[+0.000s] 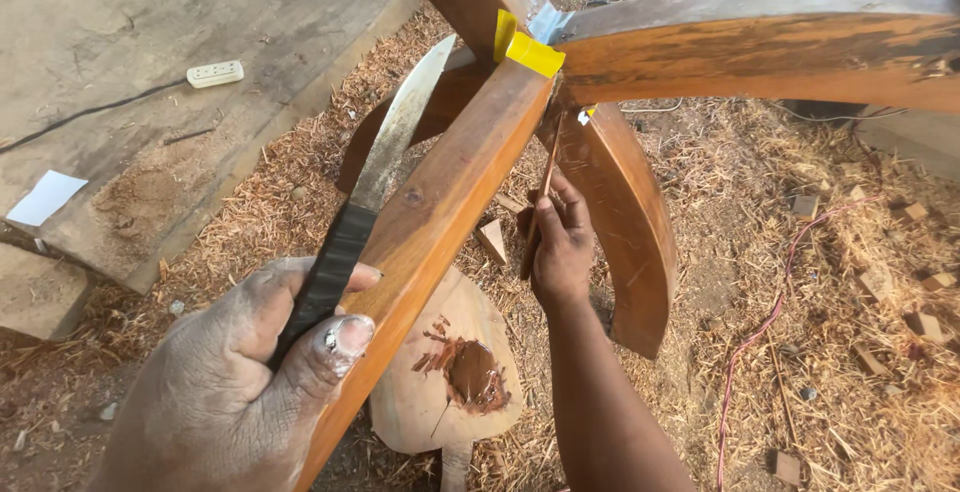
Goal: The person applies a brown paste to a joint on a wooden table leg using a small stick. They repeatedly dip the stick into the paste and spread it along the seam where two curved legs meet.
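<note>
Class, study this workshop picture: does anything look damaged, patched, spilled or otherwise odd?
Yes. Yellow tape wraps the joint where the curved wooden legs meet, a makeshift patch. The upper leg has dark, blotchy staining. Brown paste is smeared on a round board below. Wood shavings litter the ground.

I look down at an outdoor ground [800, 282] covered with wood shavings and small wood offcuts, under bright daylight. At the upper left I see a large flat wooden slab [150, 62] with a white power strip [215, 74], its dark cable and a white paper sheet [45, 198] on it. A thin reddish cord [770, 317] runs across the shavings at the right.
</note>
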